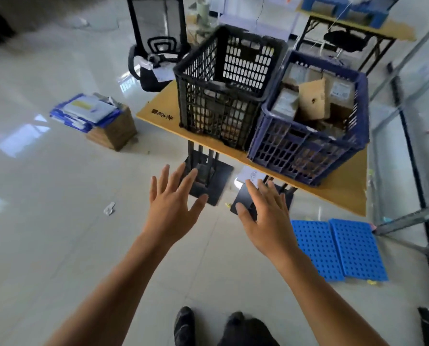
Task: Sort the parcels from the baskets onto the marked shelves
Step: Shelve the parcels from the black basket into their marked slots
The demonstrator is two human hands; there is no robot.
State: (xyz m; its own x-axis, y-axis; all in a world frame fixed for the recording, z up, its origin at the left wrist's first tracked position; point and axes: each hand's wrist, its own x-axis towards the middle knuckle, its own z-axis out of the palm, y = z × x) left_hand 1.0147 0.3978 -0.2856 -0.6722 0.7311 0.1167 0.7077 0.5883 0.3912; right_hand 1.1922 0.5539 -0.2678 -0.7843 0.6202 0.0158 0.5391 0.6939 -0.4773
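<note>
—Two hands, state?
—Your left hand point(176, 203) and right hand point(266, 216) both hover palm-down over the floor point(58, 221) in front of the bench point(158, 109). Fingers are spread and grip nothing; fingertips aim toward the baskets.
—Parcels?
—None in your hands. The brown cardboard parcel point(312, 98) sits in the blue basket point(296, 146), stood on end, long axis near upright and leaning, flat face toward you. Grey-labelled parcels point(284, 106) around it lie at mixed angles. More parcels point(223, 126) show through the mesh low in the black basket point(208, 71); which way they point, can't tell.
—Baskets?
—Side by side on the bench, black left of blue, touching or nearly. Blue perforated panels point(338, 248) lie flat on the floor, right of your right hand.
</note>
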